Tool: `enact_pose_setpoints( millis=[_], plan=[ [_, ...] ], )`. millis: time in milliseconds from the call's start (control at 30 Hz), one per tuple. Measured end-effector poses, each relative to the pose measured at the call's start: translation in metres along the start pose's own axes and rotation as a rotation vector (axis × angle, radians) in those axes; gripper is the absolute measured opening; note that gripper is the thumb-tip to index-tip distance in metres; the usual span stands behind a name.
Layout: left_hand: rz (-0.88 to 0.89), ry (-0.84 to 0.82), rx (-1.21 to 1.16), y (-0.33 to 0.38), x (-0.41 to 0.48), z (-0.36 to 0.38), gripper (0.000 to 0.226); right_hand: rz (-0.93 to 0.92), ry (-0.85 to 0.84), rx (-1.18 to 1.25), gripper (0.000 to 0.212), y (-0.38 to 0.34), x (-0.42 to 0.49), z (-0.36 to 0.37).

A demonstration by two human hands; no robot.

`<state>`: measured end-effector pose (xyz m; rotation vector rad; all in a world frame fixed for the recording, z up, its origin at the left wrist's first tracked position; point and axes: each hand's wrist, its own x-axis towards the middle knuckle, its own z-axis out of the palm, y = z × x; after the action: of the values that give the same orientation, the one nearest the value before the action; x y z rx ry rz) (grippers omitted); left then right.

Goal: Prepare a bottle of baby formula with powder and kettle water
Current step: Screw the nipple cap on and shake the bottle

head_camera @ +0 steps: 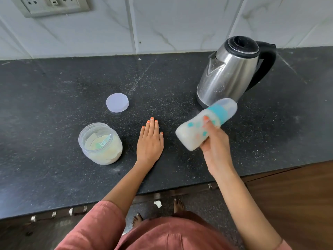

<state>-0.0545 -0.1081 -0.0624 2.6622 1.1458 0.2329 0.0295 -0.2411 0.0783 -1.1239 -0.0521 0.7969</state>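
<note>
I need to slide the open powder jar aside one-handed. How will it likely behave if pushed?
The powder jar looks like thin clear plastic, roughly half full, so probably light and easy to slide. Its squat shape should resist tipping. With its lid lying apart, a hard shove might spill its contents.

The bottle (195, 129) is blurred, so its printed marks cannot be read. The fingers of the right hand (215, 147) are mostly hidden behind it, and the foot of the kettle (232, 69) is partly covered by the cap (229, 107). The socket plate (54, 5) is cut by the top edge. The scoop (103, 142) in the jar (84, 139) is seen only dimly.
</note>
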Motion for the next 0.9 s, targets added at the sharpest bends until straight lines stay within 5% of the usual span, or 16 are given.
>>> enact_pose_setpoints(
  millis=[133, 333, 533, 733, 900],
  plan=[
    [-0.003, 0.004, 0.006, 0.0, -0.001, 0.0, 0.051, 0.076, -0.168, -0.439, 0.008, 0.005, -0.015, -0.004],
    [-0.003, 0.007, -0.003, 0.0, -0.001, 0.0, 0.051, -0.012, 0.031, 0.124, 0.007, -0.005, 0.005, 0.001],
    [-0.002, -0.002, 0.012, -0.001, 0.0, 0.001, 0.051, 0.044, -0.217, -0.353, 0.01, 0.005, -0.012, -0.002],
    [-0.008, 0.007, -0.001, 0.0, -0.001, -0.001, 0.051, -0.041, 0.014, 0.134, 0.015, -0.008, 0.007, -0.002],
    [-0.006, -0.009, 0.014, -0.001, 0.001, 0.002, 0.052, 0.047, -0.196, -0.334, 0.008, 0.007, -0.013, -0.003]
  ],
)
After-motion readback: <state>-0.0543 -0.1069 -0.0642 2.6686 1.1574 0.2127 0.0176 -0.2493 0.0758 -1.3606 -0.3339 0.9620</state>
